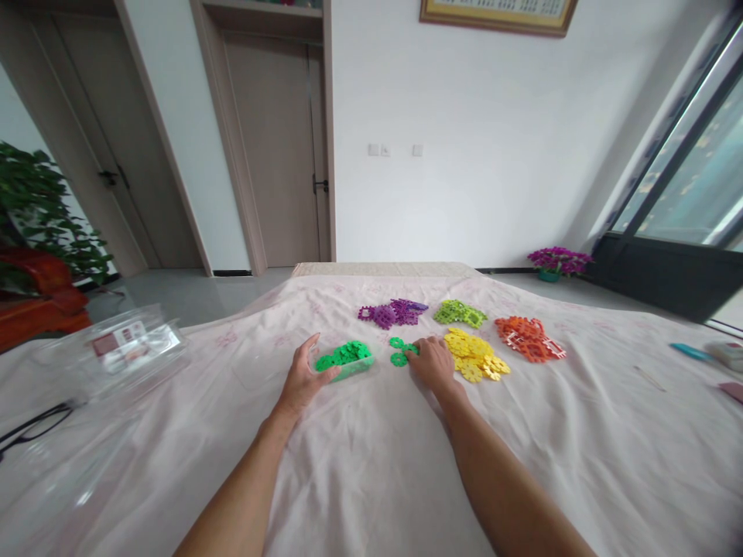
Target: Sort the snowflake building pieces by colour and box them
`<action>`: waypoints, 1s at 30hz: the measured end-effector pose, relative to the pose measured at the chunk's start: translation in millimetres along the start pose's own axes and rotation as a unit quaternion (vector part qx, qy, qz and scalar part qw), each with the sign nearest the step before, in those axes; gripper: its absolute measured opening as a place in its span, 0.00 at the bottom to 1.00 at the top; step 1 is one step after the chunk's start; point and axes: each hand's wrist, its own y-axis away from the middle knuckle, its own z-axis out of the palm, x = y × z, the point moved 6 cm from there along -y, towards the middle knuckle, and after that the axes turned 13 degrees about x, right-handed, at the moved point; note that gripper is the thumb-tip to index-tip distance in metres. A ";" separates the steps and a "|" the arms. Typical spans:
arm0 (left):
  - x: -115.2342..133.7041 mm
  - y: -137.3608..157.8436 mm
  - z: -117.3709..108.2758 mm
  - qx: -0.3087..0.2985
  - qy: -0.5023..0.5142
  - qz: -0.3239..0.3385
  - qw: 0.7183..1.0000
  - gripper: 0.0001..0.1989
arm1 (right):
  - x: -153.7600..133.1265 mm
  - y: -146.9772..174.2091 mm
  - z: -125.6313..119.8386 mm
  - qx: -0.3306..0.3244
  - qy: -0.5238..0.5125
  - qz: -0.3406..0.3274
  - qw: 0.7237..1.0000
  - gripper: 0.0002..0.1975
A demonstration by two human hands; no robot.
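Note:
My left hand is closed on the left end of a clear plastic box, thumb along its near side. Green interlocking discs fill the box in a heap. To its right, a few loose green discs lie on the cloth. My right hand is on those loose discs, its fingers bent and gathered over them; the fingertips are partly hidden. Right beside this hand spreads a pile of yellow interlocking discs.
Beyond are piles of purple pieces, lime-green pieces and orange-red pieces on the pale bedspread. Clear plastic packaging and black-framed glasses lie at the left. A blue item rests far right.

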 end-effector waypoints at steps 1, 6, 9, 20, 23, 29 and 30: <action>-0.3 -0.1 0.0 -0.001 -0.001 0.001 1.000 0.44 | 1.3 -0.5 0.2 0.000 -0.005 0.008 1.000 0.16; -1.6 -0.6 -0.4 -0.001 -0.004 0.004 1.000 0.44 | 4.0 -0.6 3.2 0.009 -0.048 0.042 0.998 0.13; -0.7 -0.4 -0.3 -0.003 -0.005 0.005 1.000 0.45 | 3.1 0.5 5.3 0.028 -0.111 0.064 0.991 0.10; 10.0 3.3 4.8 -0.030 0.003 0.012 0.999 0.46 | -70.4 18.4 -36.6 0.179 -0.393 -0.180 0.884 0.10; 9.9 3.6 4.6 -0.032 -0.005 0.013 0.999 0.47 | -89.5 28.3 -35.2 0.129 -0.405 -0.235 0.874 0.16; 7.7 3.2 5.1 -0.032 0.000 0.011 0.999 0.46 | -54.6 15.3 -19.0 0.114 -0.286 -0.077 0.948 0.18; 7.2 3.1 5.3 -0.032 0.005 0.009 0.999 0.46 | -46.0 12.5 -16.0 0.104 -0.249 -0.050 0.962 0.17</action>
